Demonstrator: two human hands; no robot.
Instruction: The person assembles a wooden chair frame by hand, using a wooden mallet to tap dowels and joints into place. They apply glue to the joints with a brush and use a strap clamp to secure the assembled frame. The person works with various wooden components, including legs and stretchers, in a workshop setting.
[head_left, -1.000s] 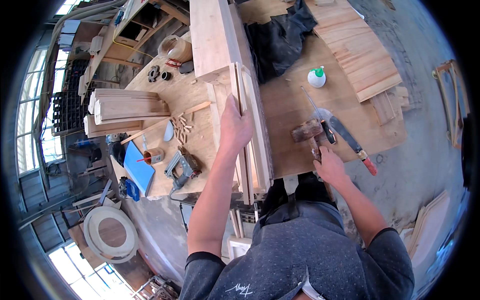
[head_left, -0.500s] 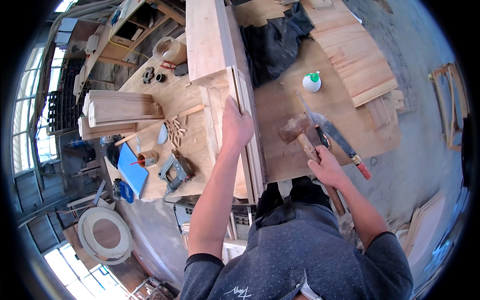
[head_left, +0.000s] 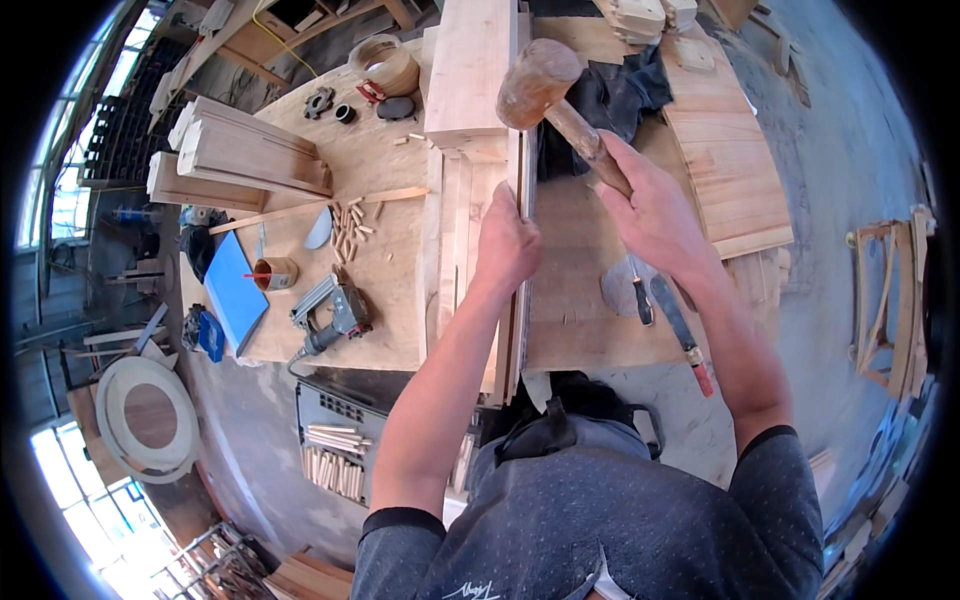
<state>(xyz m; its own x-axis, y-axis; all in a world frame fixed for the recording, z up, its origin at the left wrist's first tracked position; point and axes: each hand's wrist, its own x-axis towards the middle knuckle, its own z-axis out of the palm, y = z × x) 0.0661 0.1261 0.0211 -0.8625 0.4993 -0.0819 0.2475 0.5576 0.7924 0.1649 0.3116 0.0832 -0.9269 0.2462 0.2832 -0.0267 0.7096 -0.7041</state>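
My right hand (head_left: pixel 650 205) is wrapped round the handle of a mallet (head_left: pixel 540 85) with a thick brown head. The head hangs over or beside the right edge of a long pale wooden workpiece (head_left: pixel 475 80), and I cannot tell whether it touches. My left hand (head_left: pixel 507 240) is closed on a narrow grooved wooden strip (head_left: pixel 515 320) along that right edge, fingers partly hidden. A screwdriver (head_left: pixel 642 303) and a dark tool with a red handle end (head_left: pixel 680 325) lie on the bench below my right hand.
To the left on the bench (head_left: pixel 390 310) are a nail gun (head_left: pixel 335 310), several loose dowels (head_left: pixel 347 230), a brown pot (head_left: pixel 272 273), a blue sheet (head_left: pixel 238 290) and stacked boards (head_left: pixel 250 150). A black cloth (head_left: pixel 625 95) and a wide panel (head_left: pixel 735 150) lie at the right.
My right hand has lifted the mallet from low over the bench up and left to the workpiece. My left hand still holds the strip. The view has shifted.
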